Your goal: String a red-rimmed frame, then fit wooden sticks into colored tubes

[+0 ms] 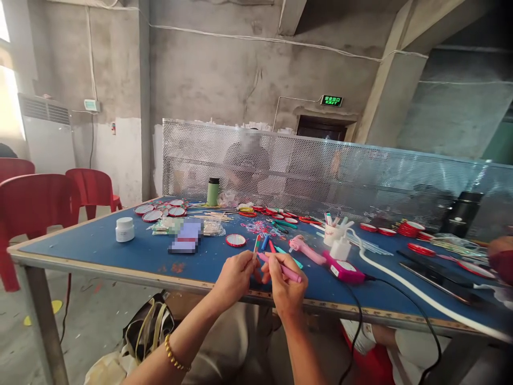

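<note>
My left hand (pixel 235 274) is closed around a thin stick (pixel 257 244) whose upper end shows green, red and white. My right hand (pixel 287 286) grips a pink marker (pixel 290 274) like a pen, its tip pointing left towards the stick. Whether the tip touches the stick is too small to tell. Both hands are close together above the table's front edge. Just beyond them lie a blue marker (pixel 265 243), a red marker (pixel 272 246) and a teal marker (pixel 295 259). A round red-rimmed disc (pixel 235 240) lies farther left.
On the blue table (pixel 96 256) are a white jar (pixel 124 230), a phone (pixel 185 239), a pink tool (pixel 308 251), a magenta box (pixel 345 268) with cables and a white bottle (pixel 340 249). A perforated metal screen (pixel 360 171) spans the back; a person sits behind it.
</note>
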`<state>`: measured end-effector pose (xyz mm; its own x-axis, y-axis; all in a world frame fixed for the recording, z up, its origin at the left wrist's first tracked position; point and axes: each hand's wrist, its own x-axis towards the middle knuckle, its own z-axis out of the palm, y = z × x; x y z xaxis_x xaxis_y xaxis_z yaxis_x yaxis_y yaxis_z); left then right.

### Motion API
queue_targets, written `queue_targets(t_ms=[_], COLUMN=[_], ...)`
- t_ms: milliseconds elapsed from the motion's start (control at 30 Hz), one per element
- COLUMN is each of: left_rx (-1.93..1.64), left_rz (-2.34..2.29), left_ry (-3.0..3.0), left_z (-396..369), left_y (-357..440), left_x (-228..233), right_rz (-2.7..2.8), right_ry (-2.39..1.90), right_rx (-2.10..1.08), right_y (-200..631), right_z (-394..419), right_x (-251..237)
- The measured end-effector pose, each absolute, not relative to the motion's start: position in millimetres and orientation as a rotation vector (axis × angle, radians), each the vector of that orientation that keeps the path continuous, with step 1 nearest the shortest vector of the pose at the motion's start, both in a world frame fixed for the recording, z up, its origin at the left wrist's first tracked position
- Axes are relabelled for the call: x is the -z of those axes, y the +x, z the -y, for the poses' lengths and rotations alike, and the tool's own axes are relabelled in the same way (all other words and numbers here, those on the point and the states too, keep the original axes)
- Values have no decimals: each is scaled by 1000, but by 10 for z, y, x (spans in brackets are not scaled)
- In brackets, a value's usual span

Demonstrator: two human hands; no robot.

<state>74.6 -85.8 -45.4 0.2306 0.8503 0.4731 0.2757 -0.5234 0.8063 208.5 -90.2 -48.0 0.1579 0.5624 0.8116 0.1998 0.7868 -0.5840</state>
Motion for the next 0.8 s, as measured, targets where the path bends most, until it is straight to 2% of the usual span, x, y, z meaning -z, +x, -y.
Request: queue_targets(t_ms=[800], left_rx=[-1306], left_rz=[-948], left_ry=[1862], left_z=[855], left_y=[745], left_x=[469], right_rz=[1474], right_ry=[-695], right_rx=[-218], right_y=[2078], right_z=[913], right_x=[453])
